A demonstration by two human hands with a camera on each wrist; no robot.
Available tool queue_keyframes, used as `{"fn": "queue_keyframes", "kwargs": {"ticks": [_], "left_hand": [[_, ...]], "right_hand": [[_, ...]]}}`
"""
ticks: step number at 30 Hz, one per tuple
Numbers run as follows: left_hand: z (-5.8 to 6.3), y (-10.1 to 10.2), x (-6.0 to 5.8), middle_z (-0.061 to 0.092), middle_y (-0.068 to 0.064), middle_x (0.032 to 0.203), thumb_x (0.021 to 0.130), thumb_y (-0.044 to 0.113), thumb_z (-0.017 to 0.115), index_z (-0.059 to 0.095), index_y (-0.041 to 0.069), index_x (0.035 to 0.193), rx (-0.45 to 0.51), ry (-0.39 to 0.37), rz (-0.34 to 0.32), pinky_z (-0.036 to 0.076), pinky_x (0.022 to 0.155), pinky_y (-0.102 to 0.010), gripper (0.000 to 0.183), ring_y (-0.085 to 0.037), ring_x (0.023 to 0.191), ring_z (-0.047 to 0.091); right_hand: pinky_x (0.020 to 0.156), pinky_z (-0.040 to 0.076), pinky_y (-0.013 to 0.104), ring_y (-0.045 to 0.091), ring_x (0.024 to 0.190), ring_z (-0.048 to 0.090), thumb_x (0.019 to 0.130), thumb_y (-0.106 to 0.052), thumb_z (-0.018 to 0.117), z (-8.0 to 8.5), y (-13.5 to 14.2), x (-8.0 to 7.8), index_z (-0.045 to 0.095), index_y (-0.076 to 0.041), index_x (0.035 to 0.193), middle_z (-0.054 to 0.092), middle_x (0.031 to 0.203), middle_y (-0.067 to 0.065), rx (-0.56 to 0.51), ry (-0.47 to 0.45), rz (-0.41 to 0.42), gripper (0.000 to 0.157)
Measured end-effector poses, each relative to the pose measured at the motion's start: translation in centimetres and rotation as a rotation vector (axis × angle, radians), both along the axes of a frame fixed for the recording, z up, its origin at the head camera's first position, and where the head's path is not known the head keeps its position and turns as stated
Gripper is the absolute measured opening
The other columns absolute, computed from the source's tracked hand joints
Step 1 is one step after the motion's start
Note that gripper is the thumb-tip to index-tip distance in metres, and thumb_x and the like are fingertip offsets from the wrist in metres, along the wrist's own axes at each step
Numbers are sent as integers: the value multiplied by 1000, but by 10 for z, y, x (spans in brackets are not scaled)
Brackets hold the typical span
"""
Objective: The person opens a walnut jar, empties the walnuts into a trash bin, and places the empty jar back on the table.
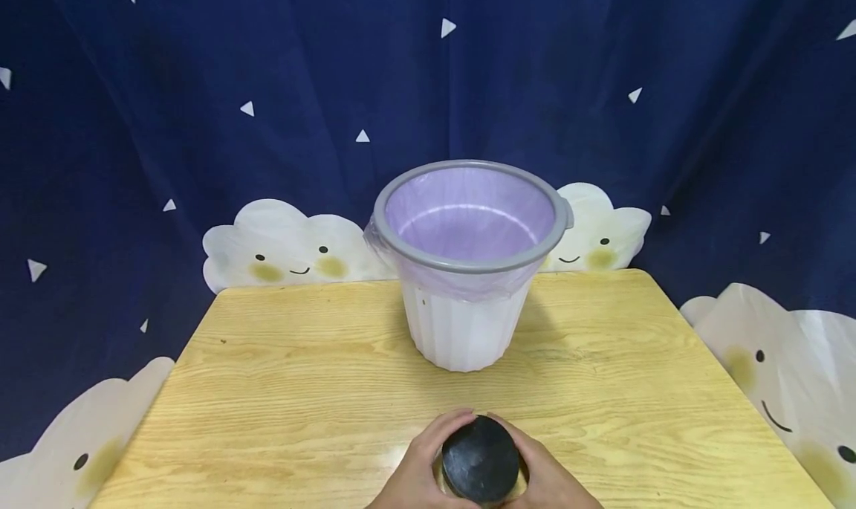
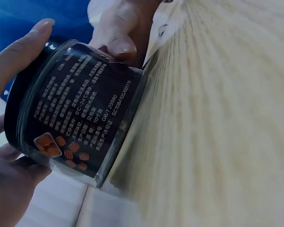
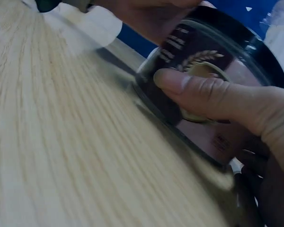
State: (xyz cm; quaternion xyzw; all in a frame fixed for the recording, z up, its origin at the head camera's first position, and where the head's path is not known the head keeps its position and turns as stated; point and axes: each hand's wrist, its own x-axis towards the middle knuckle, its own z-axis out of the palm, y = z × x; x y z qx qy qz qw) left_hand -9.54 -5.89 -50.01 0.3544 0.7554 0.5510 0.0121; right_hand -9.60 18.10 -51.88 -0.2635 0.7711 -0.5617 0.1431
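Observation:
A squat clear jar with a black lid (image 1: 481,460) is held between both hands at the near side of the table. My left hand (image 1: 421,468) curls around its left side; in the left wrist view the thumb (image 2: 31,47) lies by the lid and fingers reach below. My right hand (image 1: 551,475) grips the opposite side, its thumb (image 3: 208,94) across the label in the right wrist view. The dark label (image 2: 80,99) carries white print and small pictures of brown biscuits. The jar's base is at the tabletop; whether it fully rests there I cannot tell.
Beyond the hands a white ribbed bin (image 1: 464,323) stands on the wooden table (image 1: 301,375). Its grey rim (image 1: 471,265) clamps a thin purple liner bag (image 1: 468,223). Behind hangs a dark blue curtain (image 1: 301,85) with white triangles and smiling clouds.

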Motion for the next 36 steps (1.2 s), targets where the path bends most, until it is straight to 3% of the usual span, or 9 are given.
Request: {"fn": "queue_keyframes", "kwargs": {"ticks": [9,16,18,23,31,33,36], "left_hand": [[1,14,-7,35,-2,150,67,27,89,36,23,148,6,75,-3,46,100,-38,97,-24,132,44],[-2,15,-5,34,-2,150,69,34,86,39,28,146,-9,48,50,47,97,-38,90,-25,131,45],[-3,13,-4,33,-2,151,69,34,86,40,29,145,-15,29,58,47,97,-39,89,-26,131,44],[-3,12,-3,34,-8,149,69,32,86,38,29,146,-37,36,67,47,97,-39,91,-26,130,45],[-1,19,-4,36,-5,145,70,30,86,38,25,145,-15,80,62,48,96,-36,89,-22,124,49],[-2,20,-4,37,-5,145,71,30,86,39,25,145,-13,78,60,48,96,-36,88,-21,124,49],[-5,18,-4,39,-7,144,71,30,86,41,22,144,-16,116,61,49,94,-35,86,-21,124,49]], "right_hand": [[100,42,27,15,131,45,70,-26,87,-1,-4,-7,23,-23,152,38,150,0,33,120,25,104],[96,44,31,12,128,44,68,-28,88,-10,-9,-12,28,-20,151,42,147,0,49,225,-12,102],[96,45,31,13,128,45,68,-30,87,-14,-11,-14,30,-15,150,44,146,3,40,309,-4,101],[97,46,31,17,126,49,70,-29,86,-17,-13,-17,33,-10,148,47,143,5,-18,381,39,96],[95,45,31,13,127,44,68,-28,87,-11,-5,-14,32,-20,149,44,145,0,62,251,-26,99],[94,45,29,12,126,46,69,-23,86,-11,-4,-13,32,-21,149,45,144,1,27,202,-22,97],[96,45,27,13,127,47,69,-18,85,-14,-4,-13,33,-15,148,45,143,6,-31,212,2,95]]}}
